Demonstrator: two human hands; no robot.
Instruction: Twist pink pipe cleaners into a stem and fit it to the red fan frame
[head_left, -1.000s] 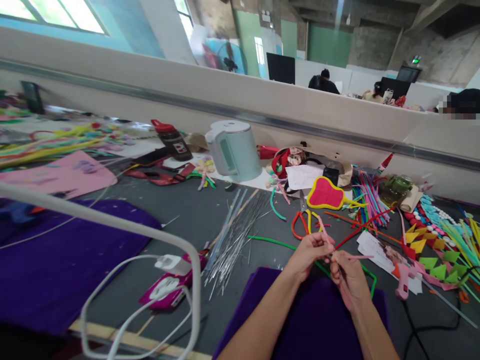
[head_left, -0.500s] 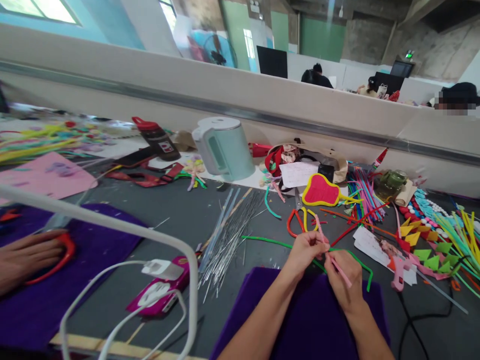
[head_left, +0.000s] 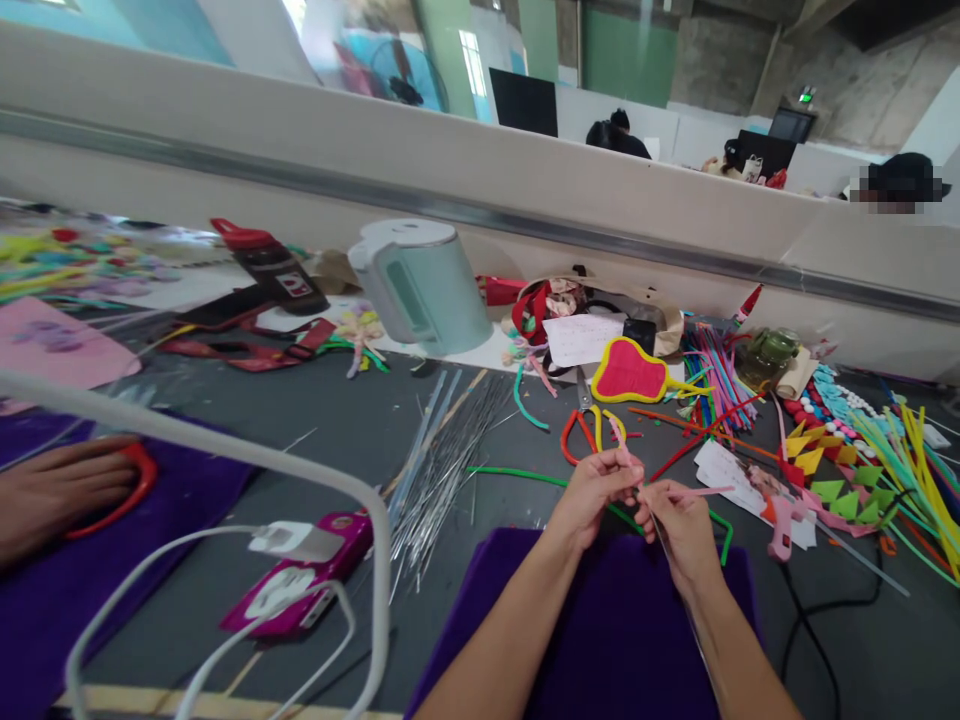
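My left hand point(head_left: 598, 492) pinches a pink pipe cleaner point(head_left: 617, 436), whose upper end sticks up past the fingertips. Close beside it, my right hand point(head_left: 681, 528) has its fingers closed on the same pipe cleaner, and a pink length points out to the right. A thin pale wire point(head_left: 702, 645) runs from the right fingers down along the forearm. Both hands are above a folded purple cloth point(head_left: 600, 640). A bent green pipe cleaner point(head_left: 517, 473) lies behind them. Just beyond are scissors point(head_left: 579, 436) with red and yellow handles and a pink, yellow-edged paddle shape point(head_left: 631, 372).
At left, another person's hand point(head_left: 71, 485) holds red-handled scissors point(head_left: 139, 490). Metal wires point(head_left: 450, 480), a magenta power bank point(head_left: 300, 590) and a white rail point(head_left: 379, 560) stand nearer. A kettle point(head_left: 427, 290) and bottle point(head_left: 274, 270) are behind; a pink glue gun point(head_left: 781, 525) is right.
My right hand has turned, and the pink length that pointed down and right now points sideways to the right. A thin wire shows along my right forearm. The whole view has shifted slightly.
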